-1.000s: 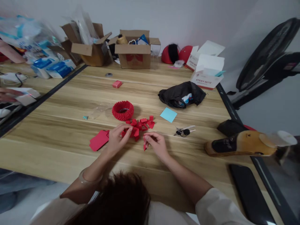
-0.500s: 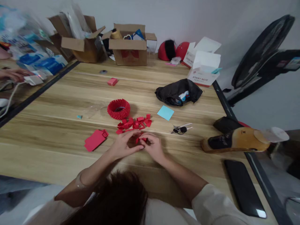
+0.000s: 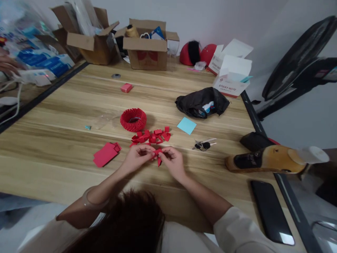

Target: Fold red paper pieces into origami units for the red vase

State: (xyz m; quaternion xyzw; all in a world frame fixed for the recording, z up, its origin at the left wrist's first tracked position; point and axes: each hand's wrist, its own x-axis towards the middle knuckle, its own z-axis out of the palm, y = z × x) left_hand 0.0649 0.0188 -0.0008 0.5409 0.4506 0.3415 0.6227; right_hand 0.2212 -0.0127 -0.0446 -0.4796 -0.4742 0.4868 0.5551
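My left hand [image 3: 137, 157] and my right hand [image 3: 173, 161] pinch a small folded red paper piece [image 3: 158, 153] between them, just above the table; one pointed corner hangs down. Right behind my fingers lie several loose folded red paper pieces [image 3: 152, 136]. Beyond them stands a round red bowl [image 3: 133, 119] built of many folded paper points. To the left of my left hand is a stack of flat red paper slips [image 3: 106, 154], with smaller folded bits at its corner.
A blue sticky note [image 3: 186, 125], keys [image 3: 203, 144] and a black bag [image 3: 202, 102] lie rightward. Farther right are a tea bottle [image 3: 268, 160] and a phone [image 3: 272, 212]. Cardboard boxes [image 3: 147, 54] line the back. Another person's hand [image 3: 7, 65] shows at far left.
The red paper piece now shows more plainly between my fingertips, with a point turned downward. My hands have drawn slightly apart around it. The view has shifted a little.
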